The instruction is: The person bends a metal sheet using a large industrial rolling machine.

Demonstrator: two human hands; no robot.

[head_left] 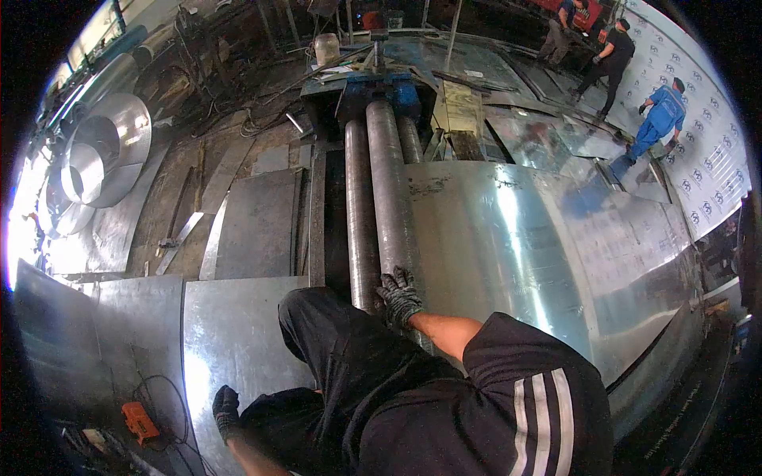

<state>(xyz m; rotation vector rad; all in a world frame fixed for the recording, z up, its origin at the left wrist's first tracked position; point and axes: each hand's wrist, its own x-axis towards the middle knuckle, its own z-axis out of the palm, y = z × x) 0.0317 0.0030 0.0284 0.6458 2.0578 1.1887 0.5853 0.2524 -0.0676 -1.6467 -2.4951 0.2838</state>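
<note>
My right hand (398, 297), in a dark grey glove, lies with its fingers spread on the long steel rollers. The thicker roller (386, 174) runs away from me beside a thinner roller (358, 206). A large shiny metal sheet (468, 238) extends from the rollers to the right and curves down at its far side. My left hand (226, 408), also gloved, is low beside my leg, above a flat metal sheet (238, 325). Its fingers are too dark to make out, and I see nothing held in it.
A blue machine housing (385, 94) holds the rollers' far ends. An orange control box (140, 422) with a cable lies at lower left. Rolled sheet rings (107, 151) stand at left. Several people are at upper right, one in blue workwear (665, 111), near a white printed banner (706, 127).
</note>
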